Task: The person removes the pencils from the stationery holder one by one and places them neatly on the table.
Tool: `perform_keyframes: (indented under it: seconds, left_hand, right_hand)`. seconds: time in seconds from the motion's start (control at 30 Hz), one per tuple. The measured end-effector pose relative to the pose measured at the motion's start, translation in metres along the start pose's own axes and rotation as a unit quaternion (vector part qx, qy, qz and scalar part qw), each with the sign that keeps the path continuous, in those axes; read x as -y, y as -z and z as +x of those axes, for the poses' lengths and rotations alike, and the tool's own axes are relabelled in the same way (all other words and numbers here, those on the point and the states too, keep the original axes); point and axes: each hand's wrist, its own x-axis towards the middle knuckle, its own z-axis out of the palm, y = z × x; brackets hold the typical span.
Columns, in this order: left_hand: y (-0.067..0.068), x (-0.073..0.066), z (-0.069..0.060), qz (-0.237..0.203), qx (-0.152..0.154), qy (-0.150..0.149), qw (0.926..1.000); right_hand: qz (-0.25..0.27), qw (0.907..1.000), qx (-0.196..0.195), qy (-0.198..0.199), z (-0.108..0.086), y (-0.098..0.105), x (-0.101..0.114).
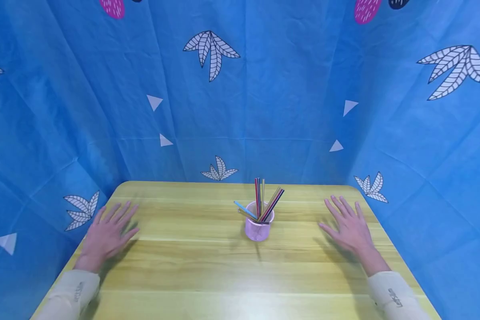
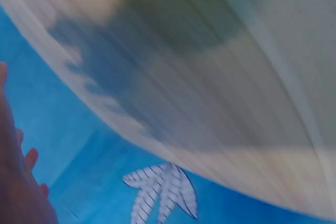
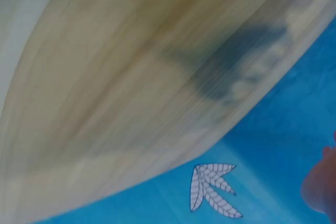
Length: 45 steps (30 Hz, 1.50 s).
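Observation:
A small pinkish-purple cup (image 1: 257, 232) stands upright on the wooden table, a little right of the middle toward the back. Several thin sticks (image 1: 273, 205) in dark, red and gold tones lean out of it, along with a light blue one (image 1: 245, 209). My left hand (image 1: 106, 235) is over the table's left side, fingers spread, holding nothing. On the opposite side my right hand (image 1: 350, 226) is likewise spread and holds nothing, apart from the cup. Each wrist view catches only part of its hand at the edge, with a hand-shaped shadow on the tabletop.
The light wooden table (image 1: 184, 262) has rounded back corners. Blue cloth (image 1: 244, 111) printed with leaves and triangles hangs behind it and along both sides, close to the table's edges.

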Motion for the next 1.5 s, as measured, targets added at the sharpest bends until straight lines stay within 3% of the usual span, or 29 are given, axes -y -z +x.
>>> perform_keyframes:
  seconds: [0.2, 0.4, 0.6, 0.8, 0.97, 1.17, 1.27, 1.5]
  left_hand:
    - [0.0, -0.032, 0.015, -0.06, 0.031, 0.065, 0.9955]
    - [-0.004, -0.061, 0.026, -0.129, 0.041, 0.095, 0.9862]
    - [-0.007, -0.088, 0.042, -0.221, 0.048, 0.132, 0.965]
    - [-0.01, -0.121, 0.062, -0.294, 0.048, 0.145, 0.9435]
    - [-0.016, -0.147, 0.075, -0.368, 0.051, 0.153, 0.9156]
    - [-0.025, -0.177, 0.092, -0.476, 0.048, 0.159, 0.8636]
    - [-0.027, -0.191, 0.1, -0.513, 0.051, 0.165, 0.841]
    - [-0.032, -0.217, 0.116, -0.566, 0.051, 0.164, 0.8064]
  right_hand:
    - [0.122, 0.9914, 0.007, -0.048, 0.01, 0.0, 0.023]
    - [0.201, 0.9761, 0.033, -0.075, 0.017, -0.003, 0.043]
    - [0.285, 0.951, 0.062, -0.104, 0.022, -0.007, 0.065]
    - [0.358, 0.9263, 0.065, -0.098, 0.027, -0.017, 0.088]
    - [0.403, 0.9089, 0.074, -0.078, 0.033, -0.017, 0.109]
    - [0.462, 0.8787, 0.09, -0.08, 0.039, -0.022, 0.125]
    - [0.487, 0.8634, 0.101, -0.086, 0.042, -0.026, 0.133]
    - [0.549, 0.8192, 0.121, -0.111, 0.046, -0.034, 0.148]
